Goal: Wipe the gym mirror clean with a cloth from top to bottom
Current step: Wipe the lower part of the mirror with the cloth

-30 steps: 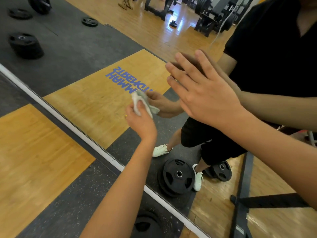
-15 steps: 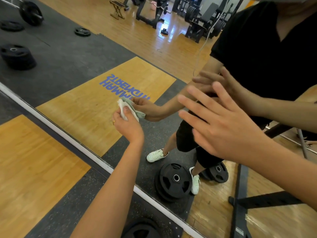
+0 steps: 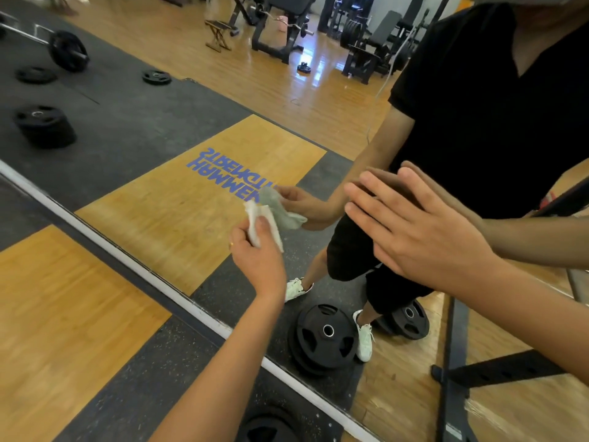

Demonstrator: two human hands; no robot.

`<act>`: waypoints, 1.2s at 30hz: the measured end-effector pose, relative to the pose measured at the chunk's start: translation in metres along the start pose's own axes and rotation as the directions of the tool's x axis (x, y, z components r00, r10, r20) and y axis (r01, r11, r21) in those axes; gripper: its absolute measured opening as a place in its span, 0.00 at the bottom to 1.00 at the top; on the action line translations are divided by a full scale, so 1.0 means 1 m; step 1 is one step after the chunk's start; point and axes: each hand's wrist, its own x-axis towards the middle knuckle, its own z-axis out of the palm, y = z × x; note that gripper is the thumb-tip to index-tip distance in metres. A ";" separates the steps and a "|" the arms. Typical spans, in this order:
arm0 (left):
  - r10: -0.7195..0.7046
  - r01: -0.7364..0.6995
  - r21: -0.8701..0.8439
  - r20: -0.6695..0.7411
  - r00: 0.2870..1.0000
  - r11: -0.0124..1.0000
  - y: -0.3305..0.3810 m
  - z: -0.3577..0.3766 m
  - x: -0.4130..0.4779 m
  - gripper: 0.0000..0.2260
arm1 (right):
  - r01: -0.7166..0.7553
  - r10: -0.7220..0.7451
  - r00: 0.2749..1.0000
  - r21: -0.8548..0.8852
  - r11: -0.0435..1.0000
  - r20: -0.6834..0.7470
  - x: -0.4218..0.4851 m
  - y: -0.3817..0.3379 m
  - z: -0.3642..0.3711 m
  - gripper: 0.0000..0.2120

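Two hands at the glass. Nearest the centre, the left hand [image 3: 258, 261] grips a white cloth [image 3: 255, 220]: thumb laid over the front, fingers curled round the bunched fabric. The cloth sticks up past the fingertips and its top edge meets its own reflection, so it touches the mirror [image 3: 153, 122] low down, just above the pale bottom frame strip [image 3: 127, 248]. A small yellow ring [image 3: 231, 244] shows on one finger.

To the right, the right hand [image 3: 417, 231] is flat, fingers straight and close together, holding nothing; its fingertips meet their reflection on the mirror.

Blue reversed lettering [image 3: 229, 173] is reflected just above and left of the cloth. A black weight plate [image 3: 325, 334] is reflected below the hands. The wood-and-rubber floor [image 3: 63, 314] lies in front of the frame.
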 end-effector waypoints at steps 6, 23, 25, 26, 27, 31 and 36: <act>-0.011 0.012 -0.060 0.019 1.000 0.998 0.000 0.028 -0.059 0.05 | -0.018 0.017 0.996 -0.008 1.000 -0.092 0.003 0.001 -0.006 0.31; -0.325 0.314 -0.084 -0.178 0.929 0.946 0.002 0.028 -0.018 0.09 | -0.001 0.000 0.999 -0.022 1.000 -0.042 -0.001 -0.001 -0.004 0.29; -0.270 0.264 -0.077 -0.089 0.959 0.962 0.004 0.025 -0.036 0.08 | -0.011 0.010 0.999 -0.022 1.000 -0.051 -0.002 0.000 -0.003 0.27; -0.246 0.242 -0.082 -0.037 0.969 0.967 0.003 0.025 -0.044 0.06 | -0.015 0.014 0.998 -0.028 0.999 -0.058 -0.002 0.001 -0.003 0.28; -0.231 0.229 -0.095 -0.006 0.973 0.969 0.002 0.024 -0.048 0.05 | -0.017 0.015 0.998 -0.030 0.999 -0.061 -0.003 0.001 -0.004 0.29; -0.293 0.281 -0.158 -0.056 0.955 0.947 -0.005 0.024 -0.035 0.05 | -0.009 0.009 0.999 0.015 1.000 -0.047 -0.002 0.002 -0.007 0.30; -0.425 0.397 -0.216 -0.100 0.900 0.892 -0.009 0.023 -0.017 0.08 | -0.019 0.019 1.000 -0.029 0.999 -0.013 -0.004 0.001 -0.006 0.31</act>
